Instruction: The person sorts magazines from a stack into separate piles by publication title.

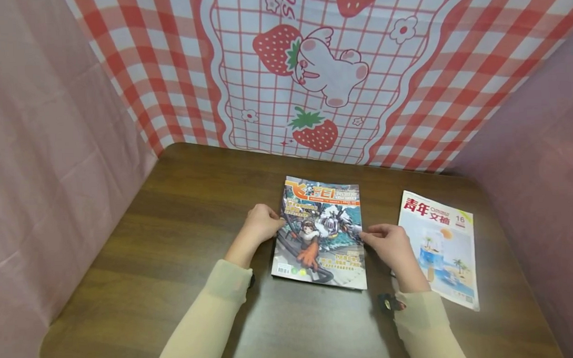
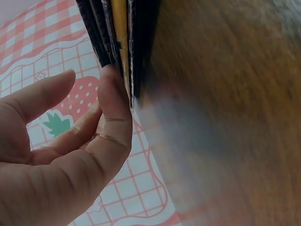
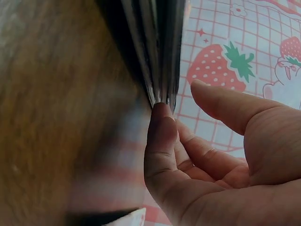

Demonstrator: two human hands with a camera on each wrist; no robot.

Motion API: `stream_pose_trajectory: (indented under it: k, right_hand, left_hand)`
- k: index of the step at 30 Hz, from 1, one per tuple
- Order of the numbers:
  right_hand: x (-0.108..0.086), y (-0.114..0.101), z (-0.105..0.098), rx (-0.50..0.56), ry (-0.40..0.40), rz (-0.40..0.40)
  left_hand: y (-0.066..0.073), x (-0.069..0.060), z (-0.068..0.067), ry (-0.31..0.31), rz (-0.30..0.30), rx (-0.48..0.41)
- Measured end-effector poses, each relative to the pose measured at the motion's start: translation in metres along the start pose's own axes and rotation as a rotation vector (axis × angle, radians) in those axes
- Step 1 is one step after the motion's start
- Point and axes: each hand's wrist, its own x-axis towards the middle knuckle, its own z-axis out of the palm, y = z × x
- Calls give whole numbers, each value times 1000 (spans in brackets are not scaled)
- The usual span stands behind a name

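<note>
A stack of magazines lies near the middle of the wooden table; the top magazine (image 1: 322, 235) has a colourful cartoon cover with an orange title. In both wrist views the layered edges of the stack (image 2: 120, 28) show several magazines one on another. At the stack's left side is my left hand (image 1: 261, 224), its index fingertip touching the edges while the thumb stands apart. On the opposite side my right hand (image 1: 388, 244) touches the edges likewise with an index fingertip, thumb held off. Neither hand wraps round the stack.
Another magazine (image 1: 443, 271), with a red title and a blue beach picture, lies slightly turned on the right of the table (image 1: 175, 246), beside my right forearm. A strawberry-print cloth (image 1: 283, 95) hangs behind the table. Pink cloth (image 1: 43, 129) hangs at the left side.
</note>
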Motion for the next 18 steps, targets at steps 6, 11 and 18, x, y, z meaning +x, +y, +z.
stream_pose_trajectory:
  k: [6, 11, 18]
  right_hand:
    - [2, 2, 5, 5, -20, -14]
    - [3, 2, 8, -6, -4, -22]
    - [5, 0, 10, -13, 5, -5]
  left_hand:
    - [0, 1, 1, -13, -14, -2]
    - [0, 2, 2, -19, -5, 27]
    - [-1, 3, 3, 9, 25, 50]
